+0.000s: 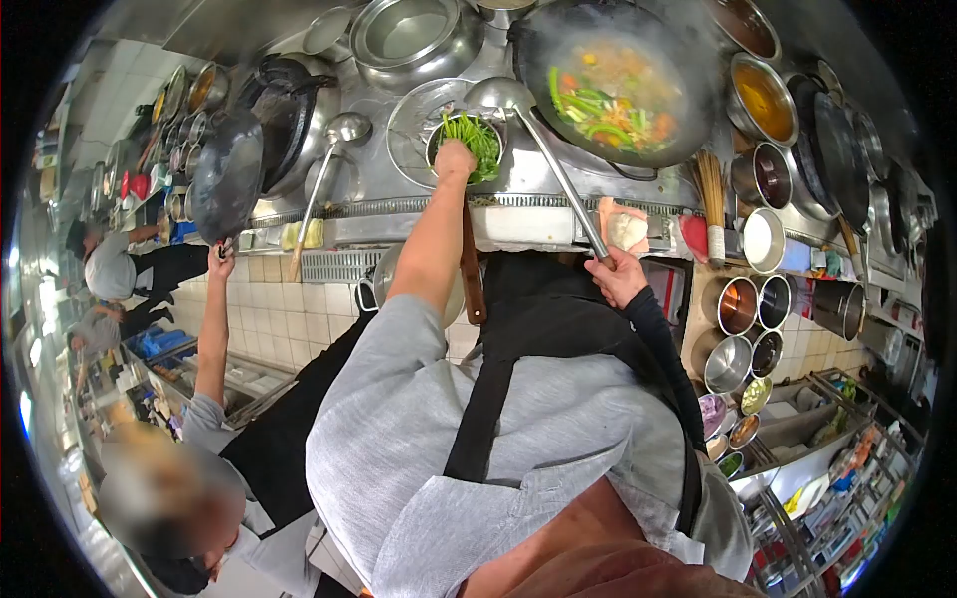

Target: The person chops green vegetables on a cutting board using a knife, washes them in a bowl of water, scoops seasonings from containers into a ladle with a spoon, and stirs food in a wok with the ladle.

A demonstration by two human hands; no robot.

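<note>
My left hand (456, 161) reaches over a bowl of cut green vegetables (482, 146). Its fingers are closed on the greens, their tips hidden. In my closed right hand (620, 277) is the long handle of a metal ladle (558, 174). The ladle's scoop lies near the rim of a wok (688, 130), between it and the greens. Steam rises from the wok, where sliced green vegetables and orange pieces (603, 115) are cooking. A round wire strainer (399, 135) surrounds the bowl of greens.
At left a co-worker's hand (221, 261) holds another wok (227, 179). A second ladle (347, 128) rests on the stove. A large metal pot (469, 60) stands at the back. To the right are a bamboo brush (712, 194), a folded cloth (626, 229) and several sauce pots.
</note>
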